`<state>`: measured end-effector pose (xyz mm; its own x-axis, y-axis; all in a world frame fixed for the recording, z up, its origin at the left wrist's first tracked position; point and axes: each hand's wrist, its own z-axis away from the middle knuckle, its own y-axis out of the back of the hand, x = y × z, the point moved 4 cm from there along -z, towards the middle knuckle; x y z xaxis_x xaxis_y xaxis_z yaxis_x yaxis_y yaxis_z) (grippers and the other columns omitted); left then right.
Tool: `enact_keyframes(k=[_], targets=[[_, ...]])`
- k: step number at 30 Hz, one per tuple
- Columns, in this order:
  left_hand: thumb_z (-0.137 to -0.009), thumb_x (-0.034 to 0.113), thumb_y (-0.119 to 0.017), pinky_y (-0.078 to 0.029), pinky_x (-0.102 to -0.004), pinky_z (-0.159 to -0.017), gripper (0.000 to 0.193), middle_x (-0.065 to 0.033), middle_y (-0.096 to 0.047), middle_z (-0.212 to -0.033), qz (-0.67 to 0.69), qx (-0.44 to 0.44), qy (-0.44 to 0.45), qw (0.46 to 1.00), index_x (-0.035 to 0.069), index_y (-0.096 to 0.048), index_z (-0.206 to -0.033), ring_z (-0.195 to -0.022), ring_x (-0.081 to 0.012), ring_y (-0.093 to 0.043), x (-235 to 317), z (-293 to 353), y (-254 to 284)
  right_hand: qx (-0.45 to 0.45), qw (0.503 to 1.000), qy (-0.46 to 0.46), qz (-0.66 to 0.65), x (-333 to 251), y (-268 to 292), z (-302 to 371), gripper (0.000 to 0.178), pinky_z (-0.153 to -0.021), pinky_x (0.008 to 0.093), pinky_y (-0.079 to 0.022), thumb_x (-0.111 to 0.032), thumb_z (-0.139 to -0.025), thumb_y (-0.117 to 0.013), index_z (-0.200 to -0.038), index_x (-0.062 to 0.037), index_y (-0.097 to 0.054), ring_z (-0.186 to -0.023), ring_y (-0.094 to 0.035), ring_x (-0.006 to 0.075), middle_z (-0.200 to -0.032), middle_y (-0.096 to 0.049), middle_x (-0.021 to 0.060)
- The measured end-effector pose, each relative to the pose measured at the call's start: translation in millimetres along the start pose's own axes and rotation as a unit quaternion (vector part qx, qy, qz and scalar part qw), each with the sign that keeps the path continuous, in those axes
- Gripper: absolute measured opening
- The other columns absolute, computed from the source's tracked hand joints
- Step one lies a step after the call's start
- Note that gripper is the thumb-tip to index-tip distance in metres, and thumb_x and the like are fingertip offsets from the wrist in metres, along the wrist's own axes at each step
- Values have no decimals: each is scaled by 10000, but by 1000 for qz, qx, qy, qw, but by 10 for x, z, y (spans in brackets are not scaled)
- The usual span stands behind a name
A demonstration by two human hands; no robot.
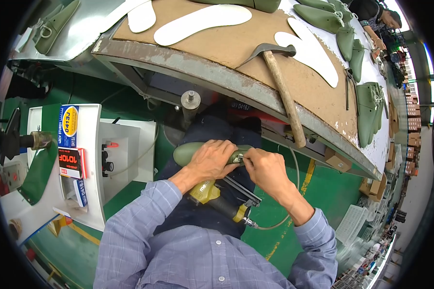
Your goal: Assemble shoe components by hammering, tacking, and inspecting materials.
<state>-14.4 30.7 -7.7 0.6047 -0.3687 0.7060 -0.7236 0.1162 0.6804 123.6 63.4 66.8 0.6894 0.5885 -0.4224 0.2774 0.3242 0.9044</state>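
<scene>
One hammer (283,91). To its left, apparently three white sole-shaped pieces (202,25), two of them overlapping; to its right, apparently two more, also overlapping. Below the hammer, one left hand (208,160), one right hand (269,172), one green shoe last (182,154) and one yellow-and-black air tool (205,191). Far left of the hammer, three small boxes (68,126). Above and right of it, several other green lasts (318,18), too crowded to count.

Two-handed grip (209,160) apparently on green last (182,154)
</scene>
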Motion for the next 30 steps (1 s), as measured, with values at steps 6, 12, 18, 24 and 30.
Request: enact_keyframes(k=[6,12,18,24,30], targets=[[-748,256,-746,-480,-397,-837,428,-118,-627,-1010,-5,0,-2,1000,32,-557,-1060,-934,-309,-619,-4,38,-16,-81,992,53,80,23,-44,-15,108,-511,431,-469,-115,-854,-607,-854,-31,-539,-586,-620,344,-636,-609,170],[-753,286,-733,-472,-386,-771,355,-98,-591,-900,-15,34,-24,999,55,-572,-969,-851,-282,-608,18,0,7,-124,984,19,124,34,35,-147,129,-491,447,-471,-183,-909,-559,-874,-62,-534,-520,-604,357,-548,-581,160],[-753,312,-725,-473,-392,-756,369,-100,-592,-875,-3,51,-30,998,50,-573,-964,-841,-290,-609,-54,-48,25,-172,974,82,126,50,-24,-122,87,-470,416,-482,-143,-894,-563,-927,-85,-507,-543,-616,338,-678,-614,143],[-790,376,-690,-469,-434,-728,412,-139,-590,-904,-34,-5,4,999,50,-575,-1014,-838,-330,-598,-43,3,-51,-112,981,78,137,66,-46,-17,160,-470,397,-492,-165,-862,-605,-997,-118,-532,-563,-622,320,-729,-603,123],[-863,358,-656,-406,-411,-978,500,-166,-572,-1215,110,72,21,991,61,-538,-1248,-1155,-322,-533,88,61,-9,152,978,49,-131,5,242,78,139,-599,297,-432,-164,-911,-577,-982,-51,-616,-607,-524,224,-681,-550,102]])
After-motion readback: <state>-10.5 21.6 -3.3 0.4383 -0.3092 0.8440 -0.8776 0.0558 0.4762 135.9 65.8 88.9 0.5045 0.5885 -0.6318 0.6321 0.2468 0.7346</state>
